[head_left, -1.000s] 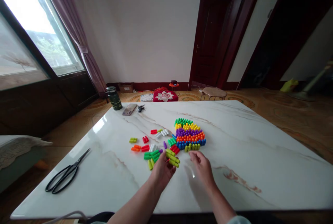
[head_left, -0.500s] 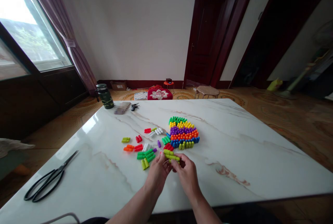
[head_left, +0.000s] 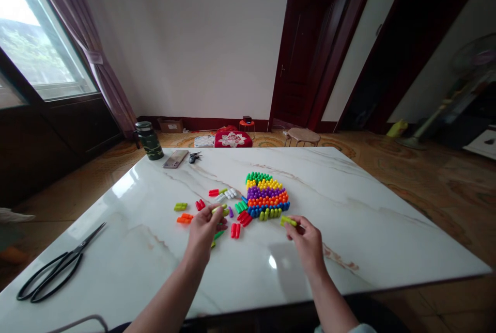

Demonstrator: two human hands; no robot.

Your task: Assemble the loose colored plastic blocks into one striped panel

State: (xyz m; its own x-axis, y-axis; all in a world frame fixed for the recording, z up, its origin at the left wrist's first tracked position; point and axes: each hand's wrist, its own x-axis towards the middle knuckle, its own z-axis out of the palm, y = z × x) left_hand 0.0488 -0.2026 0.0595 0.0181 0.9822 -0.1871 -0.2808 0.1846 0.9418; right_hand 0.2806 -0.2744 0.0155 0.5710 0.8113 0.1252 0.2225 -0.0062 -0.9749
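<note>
A block of bullet-shaped plastic pegs stands in coloured rows on the white marble table: green, yellow, purple, orange, blue, with lime pegs along the near edge. My right hand pinches a lime peg piece just right of that near row. My left hand is closed over the loose pile, a lime peg at its fingertips. Loose red pegs, orange pegs, white pegs and green pegs lie scattered to the left of the block.
Black scissors lie at the near left of the table. A dark green bottle, a phone and keys sit at the far left corner. A small stool and a red cushion are on the floor beyond.
My hands were together on a bunch of lime pegs; now they have parted. The right hand carried a lime piece to the block's near edge, and the left moved left onto the loose pile.
</note>
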